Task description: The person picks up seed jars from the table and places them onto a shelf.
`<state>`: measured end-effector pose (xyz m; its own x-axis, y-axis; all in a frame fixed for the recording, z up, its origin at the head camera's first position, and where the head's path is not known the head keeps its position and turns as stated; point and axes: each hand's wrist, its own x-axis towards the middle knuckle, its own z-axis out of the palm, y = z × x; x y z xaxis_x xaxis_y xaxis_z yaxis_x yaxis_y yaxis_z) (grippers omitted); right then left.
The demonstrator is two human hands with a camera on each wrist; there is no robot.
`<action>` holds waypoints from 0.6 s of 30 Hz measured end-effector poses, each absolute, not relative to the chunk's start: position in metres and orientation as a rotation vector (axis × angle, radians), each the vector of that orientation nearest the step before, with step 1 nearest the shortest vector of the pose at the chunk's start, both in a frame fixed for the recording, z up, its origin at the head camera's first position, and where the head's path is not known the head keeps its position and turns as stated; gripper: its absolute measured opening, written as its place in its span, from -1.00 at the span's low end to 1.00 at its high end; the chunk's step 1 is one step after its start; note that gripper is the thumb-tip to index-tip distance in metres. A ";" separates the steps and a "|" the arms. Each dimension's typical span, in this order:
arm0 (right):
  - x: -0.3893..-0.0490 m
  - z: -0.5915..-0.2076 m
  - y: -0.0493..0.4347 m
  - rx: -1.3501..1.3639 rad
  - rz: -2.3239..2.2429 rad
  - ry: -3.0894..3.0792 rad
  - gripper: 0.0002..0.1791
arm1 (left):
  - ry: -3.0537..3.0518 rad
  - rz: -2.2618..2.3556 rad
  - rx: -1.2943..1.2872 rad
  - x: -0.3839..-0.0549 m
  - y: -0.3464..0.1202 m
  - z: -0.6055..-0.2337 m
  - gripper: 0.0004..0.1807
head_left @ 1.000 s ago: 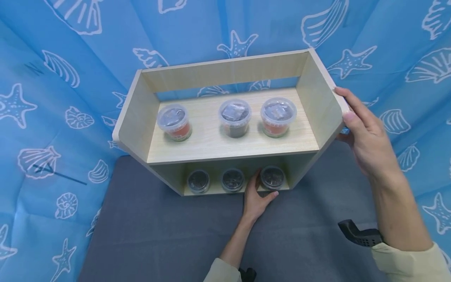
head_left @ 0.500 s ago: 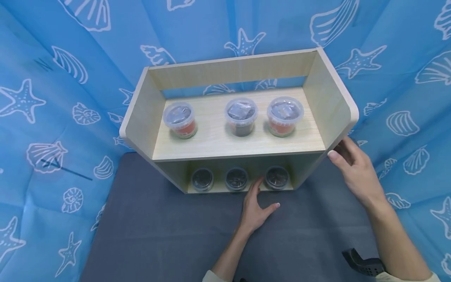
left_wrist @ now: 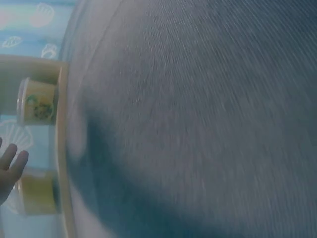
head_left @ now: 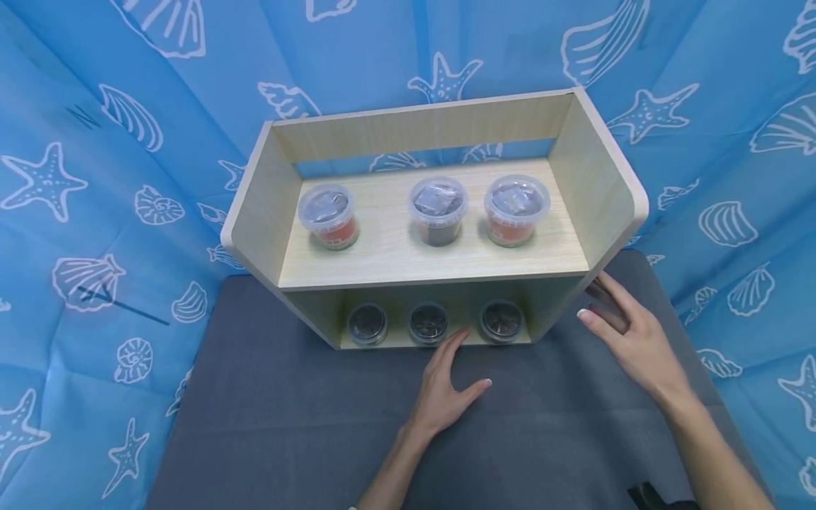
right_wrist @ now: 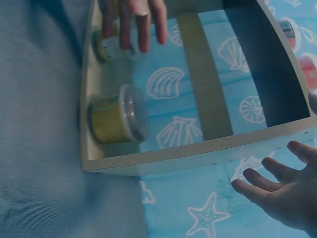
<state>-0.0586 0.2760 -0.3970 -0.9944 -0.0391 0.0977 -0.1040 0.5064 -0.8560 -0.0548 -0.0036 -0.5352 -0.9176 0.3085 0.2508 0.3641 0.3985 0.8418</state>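
Note:
A two-tier pale wooden shelf (head_left: pixel 433 282) stands at the back of the table. My left hand (head_left: pixel 440 400), fingers spread and holding nothing, is in front of its lower tier. The fingertips come up between the middle lidded tub (head_left: pixel 428 323) and the right lidded tub (head_left: pixel 502 321). Beside the shelf's right side panel is my right hand (head_left: pixel 637 347), its fingers loosely extended. In the right wrist view, that right hand (right_wrist: pixel 285 188) shows apart from the panel, with nothing in it. A third lidded tub (head_left: pixel 367 324) sits at the lower left.
On the upper tier stand a tub with orange-red contents (head_left: pixel 331 223) at left, a tub with dark contents (head_left: pixel 438 216) mid-tier, and another orange-red one (head_left: pixel 515 216) at right. A dark grey cloth (head_left: pixel 287 425) covers the table. Blue seashell curtains (head_left: pixel 127 212) hang behind and beside it.
My right hand has let go of the shelf's right side panel and moved down beside it. My left hand has drawn back from the lower right tub, toward me and slightly left.

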 end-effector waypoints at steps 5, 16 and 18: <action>-0.052 -0.408 0.276 0.189 1.451 -2.694 -0.19 | -2.630 -1.512 -0.646 -0.049 -0.021 -0.530 -0.08; -0.034 -0.441 0.280 0.230 1.281 -2.769 -0.11 | -2.853 -1.063 -0.582 -0.030 -0.076 -0.528 -0.03; -0.032 -0.447 0.279 0.242 1.263 -2.778 -0.10 | -2.879 -0.983 -0.555 -0.027 -0.088 -0.529 0.00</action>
<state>-0.0315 0.2795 -0.4467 -0.9843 -0.1102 0.1382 -0.1765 0.6473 -0.7415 -0.0271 -0.0878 -0.5293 -0.9344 0.3184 0.1595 0.3495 0.7339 0.5824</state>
